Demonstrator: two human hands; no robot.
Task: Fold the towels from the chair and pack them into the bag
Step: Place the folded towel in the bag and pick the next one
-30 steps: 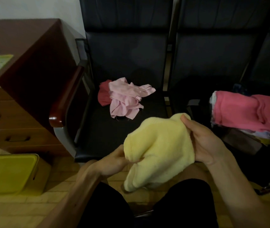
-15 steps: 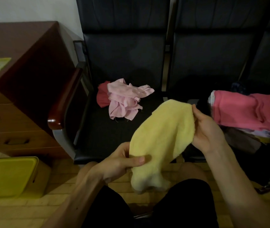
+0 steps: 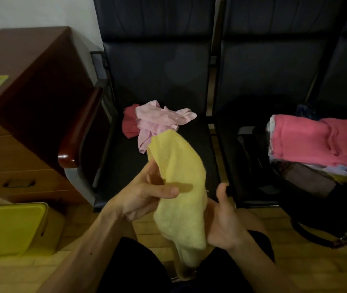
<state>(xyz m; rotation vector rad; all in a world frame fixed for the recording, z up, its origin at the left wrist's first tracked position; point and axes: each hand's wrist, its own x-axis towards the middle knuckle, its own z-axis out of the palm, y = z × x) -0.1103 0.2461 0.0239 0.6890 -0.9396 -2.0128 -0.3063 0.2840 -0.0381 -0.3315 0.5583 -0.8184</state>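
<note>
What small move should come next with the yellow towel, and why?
Probably fold the upper end down onto the lower half. The yellow towel hangs long and rumpled, not yet a flat packet. The left hand pinches its middle with the thumb across. The right hand meets its lower part, fingers hidden behind it. The bag waits to the right.

One head cam (wide-angle) faces fwd & down, close over the lap (image 3: 130, 269), toward the chair (image 3: 159, 77).
</note>
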